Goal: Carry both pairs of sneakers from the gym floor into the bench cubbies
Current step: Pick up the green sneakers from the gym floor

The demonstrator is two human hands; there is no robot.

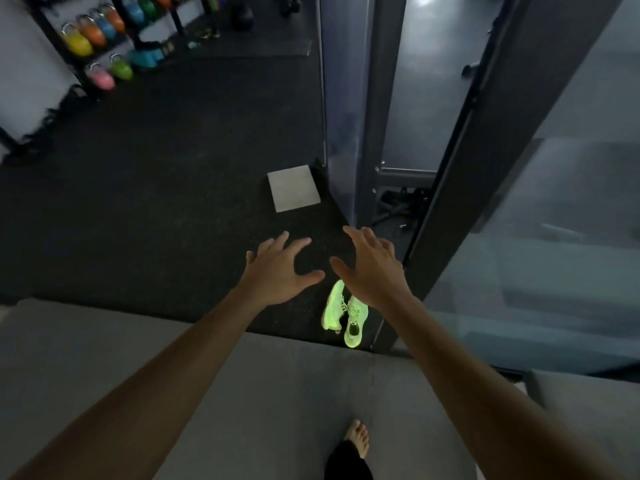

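A pair of neon green sneakers point(344, 313) lies on the black rubber gym floor point(173, 202), close to a dark door frame. One sneaker rests on its side, the other upright with its opening facing me. My left hand point(278, 268) hovers to the left of and above the pair, fingers spread, holding nothing. My right hand point(372, 268) is stretched out directly over the sneakers, fingers apart, and hides their toe ends. No second pair and no bench cubbies are in view.
A grey mat point(207, 393) covers the near floor under my bare foot point(356, 441). A grey square plate point(293, 188) lies beyond the sneakers. Glass panels and a dark frame point(450, 168) stand on the right. A rack of coloured kettlebells point(100, 39) is at the far left.
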